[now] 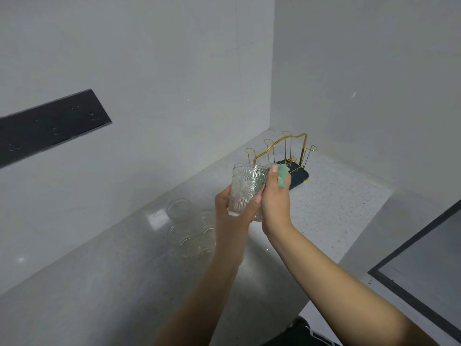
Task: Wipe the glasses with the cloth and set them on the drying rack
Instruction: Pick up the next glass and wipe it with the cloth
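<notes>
My left hand (230, 204) grips the lower part of a clear patterned glass (245, 182), held upright above the counter. My right hand (274, 196) holds a green cloth (283, 177) against the glass's right side, thumb at the rim. Several more clear glasses (190, 231) stand on the grey counter to the left, below my left forearm. The drying rack (287, 156), gold wire pegs on a dark tray, stands in the far corner behind the held glass; no glass hangs on its visible pegs.
The speckled grey counter (331, 208) runs to a corner between two pale walls. A black strip with sockets (50, 126) is on the left wall. A dark-framed panel (424, 265) lies at the right, past the counter's edge.
</notes>
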Tool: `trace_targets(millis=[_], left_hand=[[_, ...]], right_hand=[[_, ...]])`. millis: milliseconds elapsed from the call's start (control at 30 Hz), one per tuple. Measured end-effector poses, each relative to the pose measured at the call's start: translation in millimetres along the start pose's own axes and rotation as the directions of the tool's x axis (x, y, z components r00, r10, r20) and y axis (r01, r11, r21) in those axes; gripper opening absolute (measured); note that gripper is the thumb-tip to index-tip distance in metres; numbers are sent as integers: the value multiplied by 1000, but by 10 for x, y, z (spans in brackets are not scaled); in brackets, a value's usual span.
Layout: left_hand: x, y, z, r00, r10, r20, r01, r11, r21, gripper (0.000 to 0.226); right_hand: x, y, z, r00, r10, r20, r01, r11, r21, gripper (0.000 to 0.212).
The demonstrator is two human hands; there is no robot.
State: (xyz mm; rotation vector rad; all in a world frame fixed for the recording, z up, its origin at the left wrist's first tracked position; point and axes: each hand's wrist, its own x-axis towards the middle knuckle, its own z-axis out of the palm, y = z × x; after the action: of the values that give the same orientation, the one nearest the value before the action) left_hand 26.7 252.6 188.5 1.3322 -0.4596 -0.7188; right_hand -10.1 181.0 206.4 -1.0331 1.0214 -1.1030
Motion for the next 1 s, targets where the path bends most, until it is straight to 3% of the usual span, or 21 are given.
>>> trace_targets(millis=[67,167,300,367,500,567,633,733,800,833,900,1000], left_hand=[[53,61,-62,997,-5,81,8,999,-37,33],[133,105,-157,947,-21,321,89,976,-198,56],[165,248,-232,858,-221,464,336,924,-182,57],[168,304,-235,829,-275,486,407,894,-187,56],[72,159,-83,956,-87,280,131,981,-142,25],[27,46,-26,990,-47,136,68,986,-152,55],[34,37,-10,984,-95,150,127,968,-215,68],[92,137,-88,900,-290,325,367,907,-207,53],[97,153,-122,826,-385,412,487,856,-176,57],[88,148,-112,820,-396,413,494,854,-162,57],[42,121,-42,877,-333,347,400,905,-143,53],[21,36,23,977,-155,148,164,985,-47,71]], right_hand=[[-78,55,19,990,-94,102,101,993,-66,55],[-180,129,9,933,-212,292,252,962,-107,60],[-6,-36,-72,975,-34,222,35,999,2,49],[18,-75,-77,980,-69,188,76,997,-27,36],[6,-33,-21,974,-207,96,219,965,-146,35],[-12,-36,13,965,-246,90,259,950,-177,34],[-36,-38,14,939,-325,116,343,915,-212,30],[37,-17,-64,873,-472,127,487,820,-301,41],[96,-49,-104,882,-455,121,470,837,-280,45],[115,-65,-117,891,-439,115,453,848,-275,44],[133,-83,-105,894,-438,88,443,841,-312,41],[85,-79,-65,890,-447,94,446,808,-385,46]])
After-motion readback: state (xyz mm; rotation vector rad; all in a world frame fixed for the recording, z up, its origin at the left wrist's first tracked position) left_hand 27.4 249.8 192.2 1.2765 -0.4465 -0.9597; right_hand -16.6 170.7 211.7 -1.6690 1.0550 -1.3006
